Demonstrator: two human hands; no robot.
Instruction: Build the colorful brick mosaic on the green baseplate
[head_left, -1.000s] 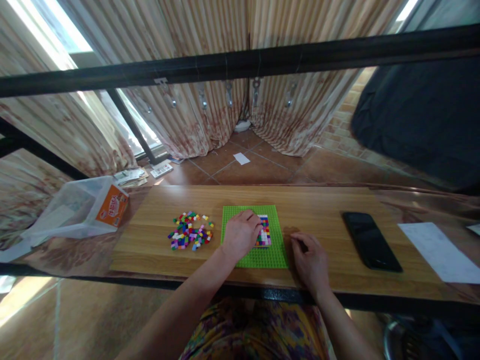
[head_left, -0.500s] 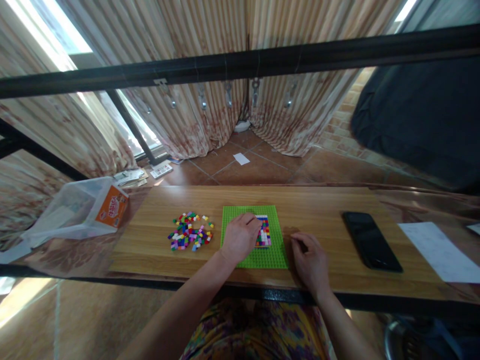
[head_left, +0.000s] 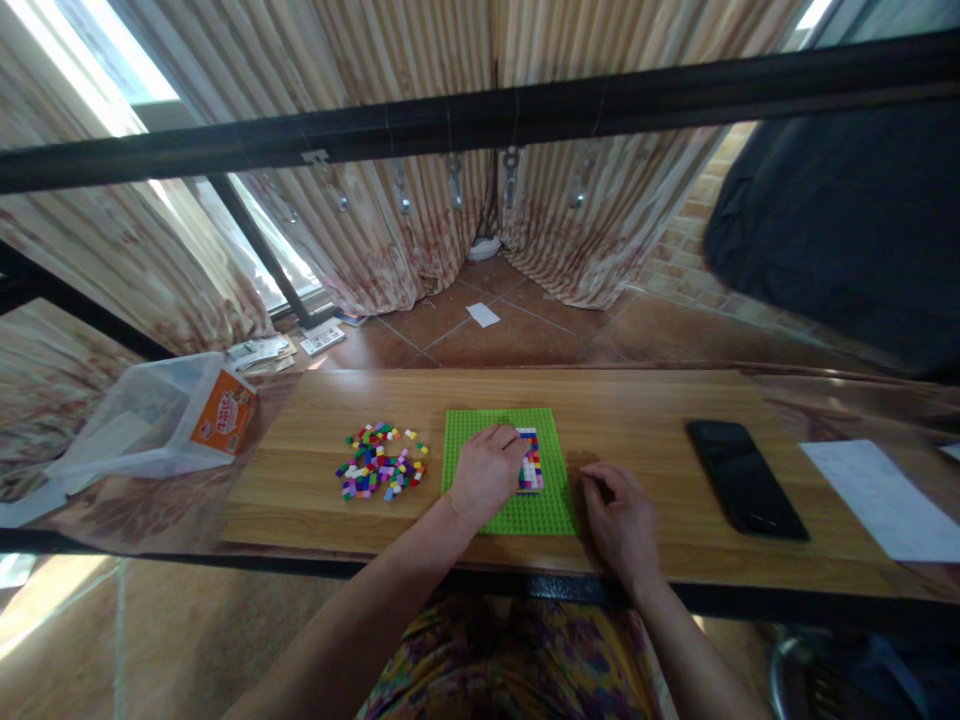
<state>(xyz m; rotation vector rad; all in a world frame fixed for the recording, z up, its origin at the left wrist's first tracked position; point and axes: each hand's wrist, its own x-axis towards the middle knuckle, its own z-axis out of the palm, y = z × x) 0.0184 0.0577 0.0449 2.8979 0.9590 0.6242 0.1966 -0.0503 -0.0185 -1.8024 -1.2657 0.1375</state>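
A green studded baseplate (head_left: 559, 510) lies on the wooden board, with a patch of small coloured building bricks (head_left: 532, 470) in tight rows on it. My left hand (head_left: 487, 470) reaches over this patch and covers its left part. Its fingers are pressed together at the patch's upper edge; whatever is between the fingertips is hidden. Just right of the baseplate, my right hand (head_left: 622, 515) rests on the board, loosely curled with thumb and forefinger meeting. No brick shows in it. A loose pile of small bricks (head_left: 379, 465) in many colours lies left of the baseplate.
A black phone (head_left: 746, 480) lies on the right of the wooden board (head_left: 300, 420), with white paper (head_left: 885, 500) beyond it. A clear plastic box (head_left: 150, 415) with an orange label lies at far left. A black bar (head_left: 480, 120) crosses above the far side.
My left hand has shifted very slightly to the right over the brick patch. My right hand stays in place, and the view has tilted a little.
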